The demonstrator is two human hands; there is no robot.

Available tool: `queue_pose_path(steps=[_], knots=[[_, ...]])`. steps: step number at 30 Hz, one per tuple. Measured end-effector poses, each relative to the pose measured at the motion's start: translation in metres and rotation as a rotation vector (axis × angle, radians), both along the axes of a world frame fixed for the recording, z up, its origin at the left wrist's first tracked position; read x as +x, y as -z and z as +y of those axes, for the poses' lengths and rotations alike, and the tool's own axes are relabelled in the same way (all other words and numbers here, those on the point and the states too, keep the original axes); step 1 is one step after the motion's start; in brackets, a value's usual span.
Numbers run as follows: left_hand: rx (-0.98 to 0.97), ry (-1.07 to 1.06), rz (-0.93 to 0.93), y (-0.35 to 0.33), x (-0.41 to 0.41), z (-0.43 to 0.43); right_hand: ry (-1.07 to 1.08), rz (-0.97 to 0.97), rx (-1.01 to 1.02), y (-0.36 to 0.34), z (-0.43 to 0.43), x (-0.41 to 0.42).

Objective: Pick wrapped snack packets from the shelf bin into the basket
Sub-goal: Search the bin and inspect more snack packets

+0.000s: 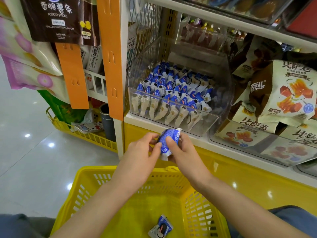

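Both hands on one blue-white snack packet (167,141), centre frame, above the yellow basket (96,174). Left hand (145,152) pinches its left edge, right hand (181,152) grips the right side. Long axis near vertical in frame, top end tipped slightly right. Packet print unreadable. Second packet (161,226) lies in the basket, bottom centre. Clear shelf bin (223,93) behind holds rows of the same packets. Hanging bag (56,19), upper left, reads "POTATO STICKS", "GRILLED WAGYU FLAVOR".
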State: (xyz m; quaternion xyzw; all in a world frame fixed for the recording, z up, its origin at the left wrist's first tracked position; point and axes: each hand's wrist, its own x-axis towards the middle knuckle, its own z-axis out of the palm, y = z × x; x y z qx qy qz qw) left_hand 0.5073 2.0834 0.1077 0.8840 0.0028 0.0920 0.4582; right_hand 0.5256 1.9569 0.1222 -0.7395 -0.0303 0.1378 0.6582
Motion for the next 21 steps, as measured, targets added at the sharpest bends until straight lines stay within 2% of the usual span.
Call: queue_pose_path(steps=[3, 5, 7, 11, 15, 18, 19, 21], knots=[[0.102, 0.03, 0.015, 0.003, -0.002, -0.003, -0.014, 0.039, 0.024, 0.002, -0.001, 0.0], [0.089, 0.02, 0.011, 0.004, 0.0, -0.002, -0.025, 0.037, 0.028, 0.001, -0.001, 0.001], [-0.052, -0.01, 0.066, 0.0, 0.003, 0.001, -0.069, 0.028, 0.027, 0.0, -0.002, 0.003], [-0.503, 0.044, 0.288, -0.013, 0.007, 0.009, -0.127, 0.096, 0.033, -0.008, -0.01, 0.011], [-0.788, 0.041, 0.408, -0.023, 0.006, 0.009, -0.143, 0.143, 0.02, -0.014, -0.015, 0.017], [-1.08, -0.037, 0.447, -0.028, 0.009, 0.006, -0.086, 0.182, 0.18, -0.018, -0.015, 0.018], [-1.129, -0.038, 0.439, -0.029, 0.01, 0.006, -0.06, 0.201, 0.232, -0.017, -0.015, 0.019], [-1.059, -0.015, 0.392, -0.027, 0.009, 0.006, -0.025, 0.218, 0.262, -0.016, -0.014, 0.018]])
